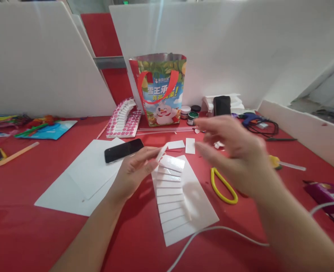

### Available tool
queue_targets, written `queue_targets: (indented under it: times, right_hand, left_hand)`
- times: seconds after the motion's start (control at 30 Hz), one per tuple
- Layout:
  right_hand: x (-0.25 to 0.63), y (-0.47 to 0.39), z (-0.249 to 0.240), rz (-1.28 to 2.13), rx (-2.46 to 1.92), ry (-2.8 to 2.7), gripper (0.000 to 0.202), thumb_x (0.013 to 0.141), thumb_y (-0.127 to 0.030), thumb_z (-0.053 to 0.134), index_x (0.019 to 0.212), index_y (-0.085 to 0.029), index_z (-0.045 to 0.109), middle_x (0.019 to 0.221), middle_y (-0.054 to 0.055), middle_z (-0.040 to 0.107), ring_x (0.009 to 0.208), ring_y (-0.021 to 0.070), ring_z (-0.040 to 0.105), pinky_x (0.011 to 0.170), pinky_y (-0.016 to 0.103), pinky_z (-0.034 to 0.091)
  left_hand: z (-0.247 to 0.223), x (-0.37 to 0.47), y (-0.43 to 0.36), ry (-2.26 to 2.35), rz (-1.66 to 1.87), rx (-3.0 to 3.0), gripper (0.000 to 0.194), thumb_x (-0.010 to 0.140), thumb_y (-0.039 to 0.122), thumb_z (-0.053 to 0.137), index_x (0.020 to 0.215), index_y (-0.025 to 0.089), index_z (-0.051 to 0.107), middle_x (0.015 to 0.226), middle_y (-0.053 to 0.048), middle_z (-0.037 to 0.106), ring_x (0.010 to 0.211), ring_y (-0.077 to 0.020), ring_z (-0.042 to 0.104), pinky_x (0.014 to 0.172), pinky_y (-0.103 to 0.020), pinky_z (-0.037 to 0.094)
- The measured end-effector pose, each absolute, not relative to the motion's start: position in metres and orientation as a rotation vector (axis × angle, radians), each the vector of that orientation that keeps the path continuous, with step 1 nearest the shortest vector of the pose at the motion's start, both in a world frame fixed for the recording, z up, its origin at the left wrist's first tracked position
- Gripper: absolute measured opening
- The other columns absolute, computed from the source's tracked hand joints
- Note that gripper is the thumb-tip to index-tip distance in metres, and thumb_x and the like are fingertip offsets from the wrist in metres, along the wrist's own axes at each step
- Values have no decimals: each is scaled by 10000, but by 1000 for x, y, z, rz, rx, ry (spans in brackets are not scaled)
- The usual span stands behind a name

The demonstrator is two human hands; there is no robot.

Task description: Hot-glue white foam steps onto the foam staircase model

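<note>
My left hand [138,168] pinches a small white rectangular piece [162,152] on edge, just above the top of a stepped row of overlapping white pieces [171,194]. That row lies on a white sheet [200,211]. To the right my right hand [233,151] is raised over the table, blurred, with thumb and fingers apart and nothing visible between them. Beyond the hands lie two loose white rectangles, one flat and wide [176,144], the other upright [190,146]. A yellow loop [223,189] rests below my right hand.
A black phone [123,150] lies on white sheets [79,177] at left. Behind stand a printed bag [163,94], a pink-dotted piece with a curved white row [124,119], and small jars [192,118]. A white cable [226,227] crosses the front; a purple power strip [325,200] sits right.
</note>
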State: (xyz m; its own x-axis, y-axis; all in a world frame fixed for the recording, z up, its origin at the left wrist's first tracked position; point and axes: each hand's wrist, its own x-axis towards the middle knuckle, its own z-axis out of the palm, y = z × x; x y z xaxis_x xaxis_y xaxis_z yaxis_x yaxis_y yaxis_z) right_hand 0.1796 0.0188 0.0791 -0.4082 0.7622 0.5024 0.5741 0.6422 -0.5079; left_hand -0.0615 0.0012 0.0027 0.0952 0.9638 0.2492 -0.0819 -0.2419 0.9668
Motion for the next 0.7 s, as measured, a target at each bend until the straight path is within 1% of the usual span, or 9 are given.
queue_targets:
  times: [0.1, 0.17, 0.23, 0.3, 0.43, 0.53, 0.6, 0.7]
  right_hand:
    - [170, 26, 64, 419, -928, -2095, 378, 924, -337, 690, 1283, -226, 642, 1078, 76, 607, 867, 186, 614, 737, 332, 546]
    - [169, 28, 56, 448, -903, -2145, 393, 914, -358, 707, 1281, -232, 649, 1039, 70, 593, 857, 187, 601, 724, 328, 534]
    - [171, 27, 52, 430, -915, -2209, 360, 916, -384, 702, 1235, -218, 678, 999, 68, 586, 833, 187, 590, 728, 335, 527]
    - [175, 25, 53, 377, -956, -2280, 327, 917, -375, 700, 1190, -195, 701, 971, 73, 579, 828, 196, 585, 734, 344, 520]
    - [181, 24, 58, 290, -1039, -2395, 296, 915, -314, 701, 1174, -172, 702, 982, 85, 581, 868, 216, 596, 767, 354, 515]
    - [180, 25, 57, 309, -1095, -2392, 286, 884, -279, 723, 1150, -179, 688, 1013, 84, 597, 901, 225, 609, 794, 356, 517]
    - [178, 26, 54, 338, -1123, -2374, 272, 861, -254, 728, 1117, -180, 675, 1029, 84, 604, 908, 229, 609, 796, 360, 516]
    - [176, 26, 48, 378, -1129, -2335, 235, 846, -236, 715, 1069, -180, 665, 1018, 81, 607, 884, 224, 602, 768, 353, 508]
  left_hand:
    - [17, -61, 1, 1080, 1192, 1751, 310, 891, 276, 706, 1195, 298, 761, 1185, -75, 699, 1119, -268, 631, 1000, -389, 491]
    - [25, -59, 3, 1093, 1125, 1924, 316, 897, 263, 693, 1204, 307, 756, 1175, -78, 693, 1105, -277, 622, 995, -402, 486]
    - [31, -57, 5, 1090, 1089, 2053, 327, 907, 245, 672, 1218, 311, 749, 1180, -86, 688, 1101, -289, 608, 983, -409, 480]
    - [35, -54, 8, 1082, 1069, 2143, 342, 913, 231, 655, 1233, 314, 742, 1175, -94, 686, 1085, -298, 599, 969, -415, 471]
    - [36, -50, 13, 1055, 1059, 2178, 343, 903, 223, 660, 1226, 295, 749, 1152, -107, 694, 1091, -318, 584, 1004, -440, 427]
    - [34, -48, 14, 1043, 1099, 2151, 312, 881, 217, 683, 1170, 290, 774, 1109, -100, 720, 1050, -318, 591, 1067, -479, 375]
    - [34, -47, 15, 1052, 1106, 2213, 293, 892, 204, 664, 1145, 295, 779, 1078, -85, 735, 1021, -307, 608, 1117, -516, 326]
    - [35, -44, 14, 1071, 1076, 2363, 304, 931, 183, 602, 1167, 288, 762, 1077, -71, 746, 1021, -289, 641, 1168, -549, 264]
